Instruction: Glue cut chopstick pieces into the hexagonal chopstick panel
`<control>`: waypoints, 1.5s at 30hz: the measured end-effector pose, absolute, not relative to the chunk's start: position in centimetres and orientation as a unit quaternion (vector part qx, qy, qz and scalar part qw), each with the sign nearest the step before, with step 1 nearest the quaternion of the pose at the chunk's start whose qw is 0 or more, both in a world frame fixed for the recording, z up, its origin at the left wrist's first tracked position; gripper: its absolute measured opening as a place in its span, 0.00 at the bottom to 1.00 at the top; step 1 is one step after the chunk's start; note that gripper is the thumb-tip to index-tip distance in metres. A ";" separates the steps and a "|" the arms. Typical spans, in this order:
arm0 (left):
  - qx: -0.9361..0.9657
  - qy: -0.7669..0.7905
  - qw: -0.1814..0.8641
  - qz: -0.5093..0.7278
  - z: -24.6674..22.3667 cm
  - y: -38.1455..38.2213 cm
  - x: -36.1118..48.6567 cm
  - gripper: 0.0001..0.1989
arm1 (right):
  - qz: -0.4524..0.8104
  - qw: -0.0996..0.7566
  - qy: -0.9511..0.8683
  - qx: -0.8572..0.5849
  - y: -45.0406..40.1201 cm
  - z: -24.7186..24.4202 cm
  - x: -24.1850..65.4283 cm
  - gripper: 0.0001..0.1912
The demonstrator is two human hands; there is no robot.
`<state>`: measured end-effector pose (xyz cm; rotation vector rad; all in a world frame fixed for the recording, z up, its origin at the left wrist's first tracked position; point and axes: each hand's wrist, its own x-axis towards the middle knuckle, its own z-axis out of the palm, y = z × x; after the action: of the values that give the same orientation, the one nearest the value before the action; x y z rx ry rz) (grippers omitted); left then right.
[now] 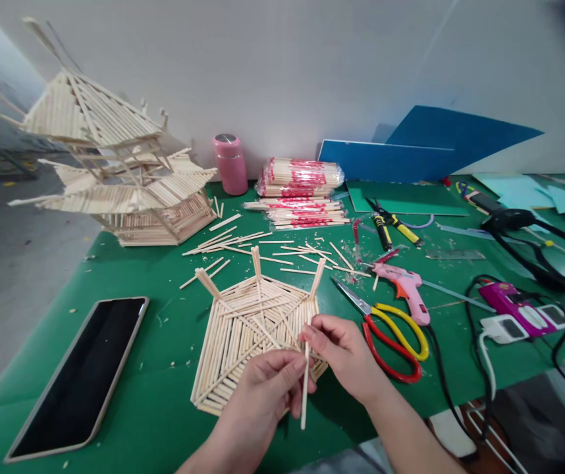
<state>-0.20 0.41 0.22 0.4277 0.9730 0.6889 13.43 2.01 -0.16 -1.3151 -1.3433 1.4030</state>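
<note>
A thin wooden stick (305, 398) stands nearly upright in the picture, pinched by both hands. My left hand (270, 385) is closed around its middle, and my right hand (339, 345) grips it higher up between thumb and fingers. Behind and partly beneath the hands lies a hexagonal panel of glued sticks (228, 349), with short bundled posts rising at its far corners. Part of the panel's near right side is hidden by the hands. Loose sticks (257, 258) are scattered just beyond it on the green table.
A stick pavilion (159, 227) stands at the back left, beside a pink bottle (232, 166). A phone (80, 375) lies left. Wrapped stick bundles (302, 191) are at the back. Scissors (391, 336), pliers (396, 227), a pink glue gun (401, 282) and a power strip (524, 313) with cords occupy the right.
</note>
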 end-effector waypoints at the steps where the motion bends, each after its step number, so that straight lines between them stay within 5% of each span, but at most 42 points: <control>1: 0.202 0.452 0.806 0.323 0.2 0.4 -0.2 0.10 | 0.555 0.387 -0.527 -0.514 2.0 -0.2 13.4 0.16; 9: 0.170 0.444 0.815 0.331 0.3 0.3 -0.3 0.06 | 0.520 0.362 -0.569 -0.525 1.9 0.8 14.2 0.15; 14: 0.118 0.441 0.822 0.341 0.1 0.8 -0.5 0.06 | 0.201 0.326 -0.537 -0.751 1.8 -1.0 21.6 0.14; 18: 0.100 0.453 0.803 0.374 0.0 1.2 -0.7 0.09 | 0.095 0.297 -0.464 -0.829 1.9 -3.2 28.0 0.23; 25: 0.106 0.440 0.799 0.396 -0.4 0.9 -1.1 0.07 | 0.188 0.278 -0.416 -0.845 3.5 -4.0 30.9 0.13; 36: 0.111 0.439 0.799 0.396 -0.3 1.2 -1.0 0.08 | 0.413 0.480 -0.311 -0.709 1.9 -0.5 30.2 0.13; 45: 0.105 0.459 0.786 0.401 0.3 1.3 -0.9 0.10 | 0.426 0.570 -0.255 -0.655 3.3 0.9 30.1 0.11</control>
<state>-0.86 1.29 0.29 0.2258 0.9900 0.8640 30.06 3.30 0.91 -1.5385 -0.5976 0.9998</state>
